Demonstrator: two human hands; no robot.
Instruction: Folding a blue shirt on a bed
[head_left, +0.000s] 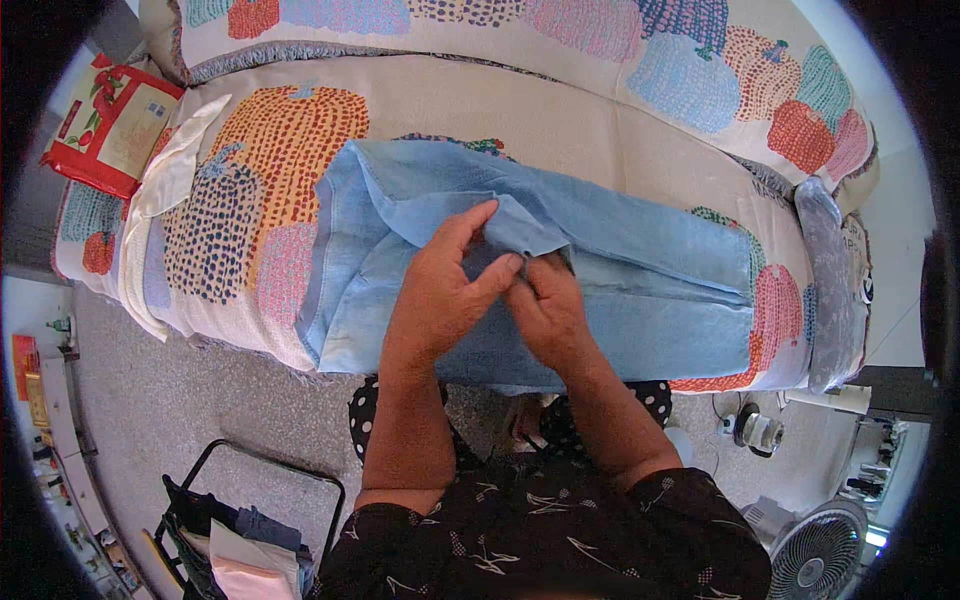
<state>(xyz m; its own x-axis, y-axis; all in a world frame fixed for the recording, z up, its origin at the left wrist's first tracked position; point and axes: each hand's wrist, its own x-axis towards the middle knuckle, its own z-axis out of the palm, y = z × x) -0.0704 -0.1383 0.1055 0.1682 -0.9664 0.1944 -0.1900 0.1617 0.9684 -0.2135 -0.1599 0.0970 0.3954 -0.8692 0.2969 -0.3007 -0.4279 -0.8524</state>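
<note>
A light blue denim-like garment [650, 290] lies spread lengthwise over the patterned couch cover, its upper layer lifted and creased near the middle. My left hand [440, 300] rests on it, index finger along the raised flap and thumb against the cloth beside the other hand. Close by, my right hand [550, 310] pinches the edge of that flap, fingers bent and partly tucked under the fabric. The thumbs almost meet; the cloth between them is partly hidden. Whether the garment is trousers or a shirt I cannot tell.
The couch cover [420, 100] has colourful pumpkin shapes. A red package [112, 125] lies at the far left, a grey cushion [832, 290] at the right end. On the lower left stands a black-framed rack [270, 450] with folded clothes; a fan [818, 555] stands lower right.
</note>
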